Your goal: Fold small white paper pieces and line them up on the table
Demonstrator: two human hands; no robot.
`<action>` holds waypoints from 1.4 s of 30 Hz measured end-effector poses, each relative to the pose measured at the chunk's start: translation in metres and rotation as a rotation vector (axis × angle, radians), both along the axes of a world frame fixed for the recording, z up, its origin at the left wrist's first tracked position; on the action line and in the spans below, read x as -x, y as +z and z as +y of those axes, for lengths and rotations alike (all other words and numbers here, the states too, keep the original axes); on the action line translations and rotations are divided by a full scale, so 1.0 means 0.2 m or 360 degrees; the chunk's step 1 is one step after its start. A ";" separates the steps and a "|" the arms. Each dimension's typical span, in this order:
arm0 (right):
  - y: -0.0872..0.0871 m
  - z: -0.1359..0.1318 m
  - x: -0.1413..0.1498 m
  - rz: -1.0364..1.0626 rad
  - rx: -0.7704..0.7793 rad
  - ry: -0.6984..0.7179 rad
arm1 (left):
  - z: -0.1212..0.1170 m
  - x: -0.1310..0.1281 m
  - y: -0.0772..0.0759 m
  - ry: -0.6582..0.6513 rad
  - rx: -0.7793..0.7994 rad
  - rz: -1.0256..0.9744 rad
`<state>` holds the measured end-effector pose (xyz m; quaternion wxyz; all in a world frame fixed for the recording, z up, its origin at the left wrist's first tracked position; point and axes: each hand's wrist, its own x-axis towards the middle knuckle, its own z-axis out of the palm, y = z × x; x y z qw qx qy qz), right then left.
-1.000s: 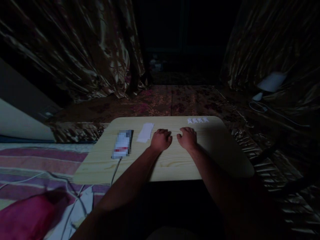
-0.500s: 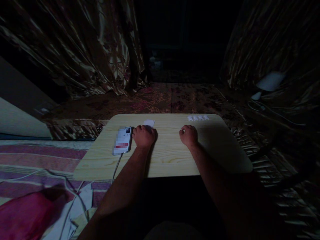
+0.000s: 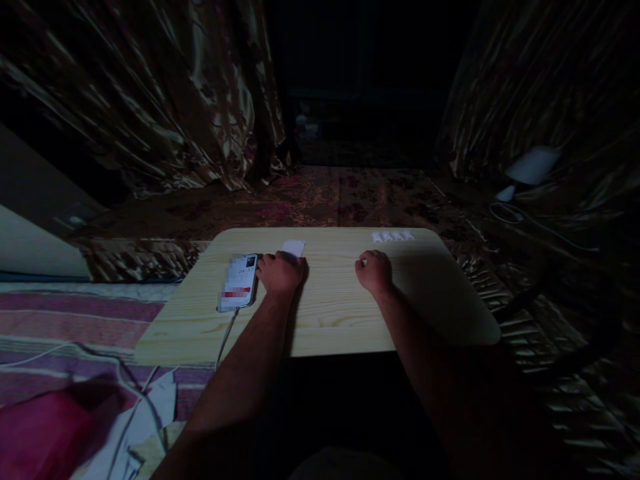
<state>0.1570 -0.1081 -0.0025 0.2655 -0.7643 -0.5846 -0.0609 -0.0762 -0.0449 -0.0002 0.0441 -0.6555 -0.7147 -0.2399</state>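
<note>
And there it was, the pale wooden counter (image 3: 330, 327), stretched across my feed! Over it I had the left hand (image 3: 281, 273) palm-down, grip unreadable, well apart from the right hand (image 3: 375, 270), curled into a loose fist, contents hidden. A phone (image 3: 238, 283) lay just left; white paper (image 3: 295, 248) poked out beyond the left hand; four small packets (image 3: 397, 236) lined the far edge.

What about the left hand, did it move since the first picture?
Yes, leftward: the left hand is closer to the phone, covering some white paper.
</note>
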 end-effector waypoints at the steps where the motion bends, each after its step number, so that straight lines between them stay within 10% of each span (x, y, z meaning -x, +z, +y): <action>1: 0.00 0.00 0.00 -0.0002 0.0000 -0.0002 | 0.00 0.00 0.00 0.0010 -0.0004 -0.0003; 42: -0.06 0.02 -0.02 -0.0017 -0.0133 0.0071 | 0.00 0.02 0.00 -0.0030 -0.0167 -0.0157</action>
